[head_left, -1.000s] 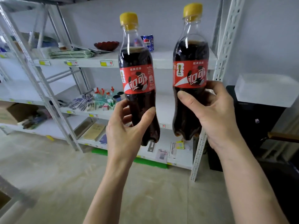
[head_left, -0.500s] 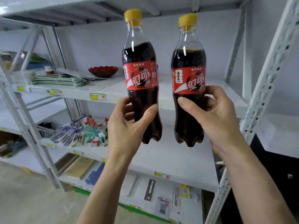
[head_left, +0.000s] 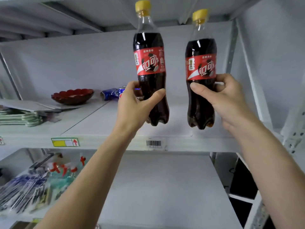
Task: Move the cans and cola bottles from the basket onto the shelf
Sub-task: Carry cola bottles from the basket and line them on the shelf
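I hold two cola bottles upright over the white shelf, each with a yellow cap and red label. My left hand grips the left bottle round its lower half. My right hand grips the right bottle just under its label. Both bottle bases hang a little above the shelf board. Behind my left hand, blue cans sit on the same shelf; one lies on its side. The basket is out of view.
A red scalloped bowl and stacked pale green items occupy the shelf's left part. The shelf above hangs close over the bottle caps. A white upright post stands at right. The lower shelf holds packets and bagged goods at left.
The view has closed in on the shelf. Both bottles moved up and forward over the shelf board, the left one now higher than the right.
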